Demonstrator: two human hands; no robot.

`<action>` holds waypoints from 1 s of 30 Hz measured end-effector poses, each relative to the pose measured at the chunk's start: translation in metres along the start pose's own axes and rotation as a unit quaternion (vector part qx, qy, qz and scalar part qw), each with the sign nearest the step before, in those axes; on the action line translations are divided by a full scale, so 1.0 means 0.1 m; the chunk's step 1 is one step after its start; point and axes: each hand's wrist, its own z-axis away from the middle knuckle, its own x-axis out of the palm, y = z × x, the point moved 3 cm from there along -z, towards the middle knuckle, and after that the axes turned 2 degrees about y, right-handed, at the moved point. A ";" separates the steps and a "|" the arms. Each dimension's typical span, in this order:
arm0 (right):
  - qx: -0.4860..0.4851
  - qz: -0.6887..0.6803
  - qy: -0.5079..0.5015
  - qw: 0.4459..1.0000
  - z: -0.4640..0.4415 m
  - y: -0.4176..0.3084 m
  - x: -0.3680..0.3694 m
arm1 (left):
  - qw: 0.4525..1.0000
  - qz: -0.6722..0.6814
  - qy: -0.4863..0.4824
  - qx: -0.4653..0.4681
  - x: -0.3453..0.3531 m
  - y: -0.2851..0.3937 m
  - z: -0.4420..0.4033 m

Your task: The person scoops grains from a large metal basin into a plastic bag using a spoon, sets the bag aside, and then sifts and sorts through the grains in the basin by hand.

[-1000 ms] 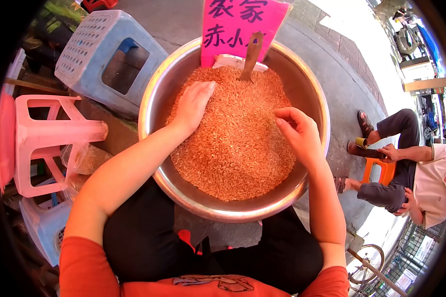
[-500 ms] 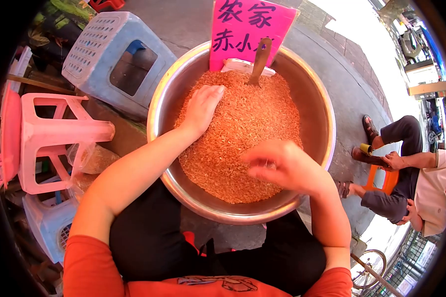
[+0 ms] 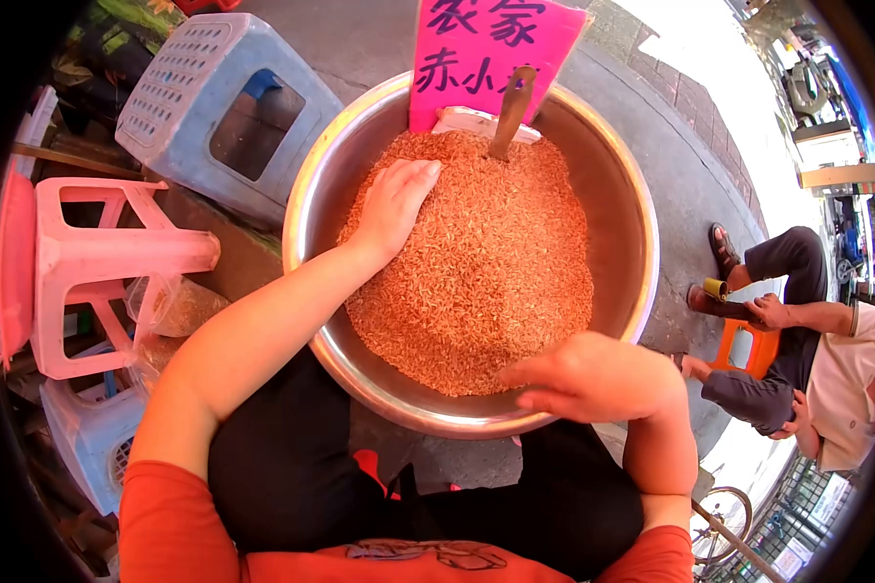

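A wide metal basin (image 3: 624,194) holds a heap of reddish-brown rice grains (image 3: 467,262). On the left side of the heap rests my left hand (image 3: 399,202), its fingers stretched out close together. My right hand (image 3: 593,377) hovers over the basin's lower right, fingertips at the edge of the grains and the thumb a little apart from them; nothing shows in it. A brown handle (image 3: 512,115) sticks up from the far side of the heap, its lower end buried. Behind it stands a pink sign (image 3: 476,58) with handwritten black characters.
To the left are a blue plastic stool (image 3: 180,107), a pink stool (image 3: 117,253) and a clear bag of grain (image 3: 185,309). My knees are just below the basin. On the right a seated person (image 3: 807,330) holds a dark object, with a bicycle wheel (image 3: 724,525) lower down.
My right hand has moved down and right, from above the grains to the heap's lower right edge. My left hand stays on the heap. The view has shifted slightly.
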 end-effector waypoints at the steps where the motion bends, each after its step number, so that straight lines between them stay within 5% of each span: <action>1: 0.030 0.007 -0.079 0.996 0.01 -0.01 0.09 | 1.000 -0.004 0.004 0.002 0.00 0.02 0.00; 5: -0.027 -0.001 0.018 0.999 -0.20 0.20 0.46 | 1.000 -0.004 0.001 -0.006 0.00 0.02 0.01; 11: -0.024 0.055 0.161 0.985 -0.39 0.09 0.05 | 1.000 0.022 -0.006 -0.019 -0.01 0.00 0.00; 15: -0.123 0.086 0.341 0.928 -0.20 -0.05 -0.02 | 0.999 0.037 -0.014 -0.021 -0.01 -0.03 -0.02; 17: -0.067 0.007 0.115 0.991 -0.09 -0.11 0.09 | 0.999 0.042 -0.008 -0.015 0.00 -0.03 -0.02; 19: -0.051 -0.036 -0.117 0.991 -0.22 -0.10 0.35 | 0.999 0.034 -0.002 -0.016 0.01 0.00 -0.02; 30: -0.061 -0.034 0.144 0.987 -0.67 -0.10 0.42 | 0.998 0.052 -0.012 -0.015 -0.02 -0.01 -0.02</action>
